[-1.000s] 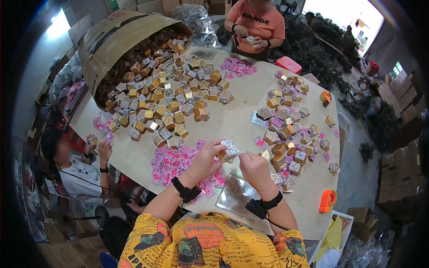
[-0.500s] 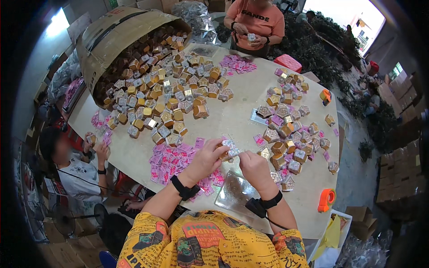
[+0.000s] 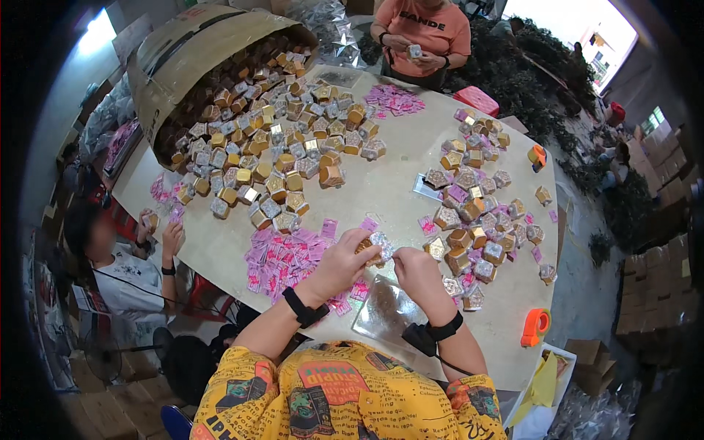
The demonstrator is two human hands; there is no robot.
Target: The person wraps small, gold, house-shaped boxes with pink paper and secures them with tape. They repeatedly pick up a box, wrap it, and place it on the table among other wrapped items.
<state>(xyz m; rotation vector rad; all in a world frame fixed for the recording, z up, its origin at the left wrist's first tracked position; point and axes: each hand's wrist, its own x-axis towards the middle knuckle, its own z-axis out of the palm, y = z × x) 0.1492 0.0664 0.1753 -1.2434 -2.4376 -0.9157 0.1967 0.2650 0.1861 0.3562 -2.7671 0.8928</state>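
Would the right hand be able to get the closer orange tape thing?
Probably yes. The orange tape dispenser sits near the right edge of the table, with bare surface to its left. The right hand would likely just have to swing around the nearest gold pieces.

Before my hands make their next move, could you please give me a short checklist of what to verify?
1. Ornament secure in the left hand: ok, held between thumb and fingers.
2. Right hand gripping something: cannot tell; its fingers are curled close to the ornament.
3. Pink packets near the left hand: ok, heaped beside it.
4. Clear panel lying on the table: ok.
5. Right-side ornaments free of pink pieces: not ok, some lie among them.
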